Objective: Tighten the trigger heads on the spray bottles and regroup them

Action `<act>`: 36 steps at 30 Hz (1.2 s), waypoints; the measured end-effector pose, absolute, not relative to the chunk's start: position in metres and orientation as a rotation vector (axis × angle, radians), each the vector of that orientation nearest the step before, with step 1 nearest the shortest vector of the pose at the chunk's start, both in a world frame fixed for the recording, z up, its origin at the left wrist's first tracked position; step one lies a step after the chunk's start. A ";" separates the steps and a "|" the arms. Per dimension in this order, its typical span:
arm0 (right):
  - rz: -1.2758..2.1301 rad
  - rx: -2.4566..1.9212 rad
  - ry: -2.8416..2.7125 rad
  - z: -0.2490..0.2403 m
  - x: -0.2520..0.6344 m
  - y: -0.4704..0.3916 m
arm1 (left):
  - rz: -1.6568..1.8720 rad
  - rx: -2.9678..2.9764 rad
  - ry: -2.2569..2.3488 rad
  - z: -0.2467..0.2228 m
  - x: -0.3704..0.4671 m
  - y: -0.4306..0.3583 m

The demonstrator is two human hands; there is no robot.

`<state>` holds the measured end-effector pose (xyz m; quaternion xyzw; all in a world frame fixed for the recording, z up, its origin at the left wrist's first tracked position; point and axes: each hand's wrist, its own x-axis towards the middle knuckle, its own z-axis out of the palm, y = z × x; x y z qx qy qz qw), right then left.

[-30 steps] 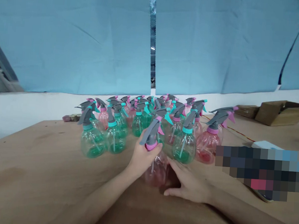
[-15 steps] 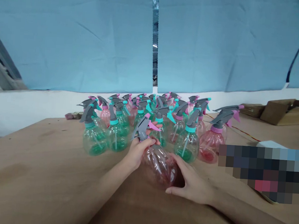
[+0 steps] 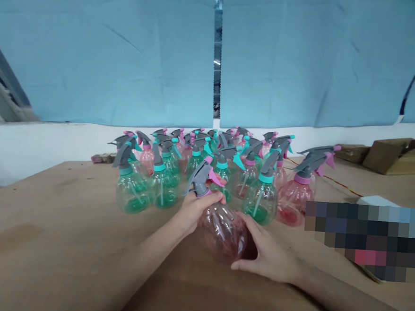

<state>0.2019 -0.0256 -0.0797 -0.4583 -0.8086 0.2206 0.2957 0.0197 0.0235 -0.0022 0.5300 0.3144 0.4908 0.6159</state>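
Note:
A clear pinkish spray bottle [image 3: 221,230] with a grey head and pink trigger is tilted in front of me, its head up to the left and its base toward the lower right. My left hand [image 3: 195,210] is closed round its neck, just under the spray head. Cupped against the right side of its round body, my right hand [image 3: 269,254] has the thumb near the base and the fingers higher up. Beyond my hands stands a group of similar bottles, among them a green bottle [image 3: 261,202] and a pink bottle [image 3: 294,199].
The bottles stand on a wooden table [image 3: 63,230]. An open cardboard box [image 3: 395,157] sits at the back right, near a white object [image 3: 378,201] and a thin cable [image 3: 340,185]. A pixelated patch covers part of the right side. Blue sheeting [image 3: 129,55] hangs behind.
The held bottle has turned slightly in my hands, and its grey head sits a little further right. Both hands keep nearly the same place; the view has shifted slightly.

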 end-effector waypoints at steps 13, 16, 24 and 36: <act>0.583 -1.216 -2.157 -0.083 0.202 -0.023 | 1.081 1.239 0.671 -0.001 0.019 0.024; 0.582 -1.217 -2.153 -0.083 0.202 -0.024 | 1.076 1.269 0.666 -0.001 0.019 0.024; 0.571 -1.210 -2.162 -0.083 0.202 -0.024 | 1.141 1.277 0.688 0.003 0.023 0.019; 0.580 -1.182 -2.174 -0.081 0.203 -0.023 | 1.219 1.232 0.736 0.001 0.027 0.014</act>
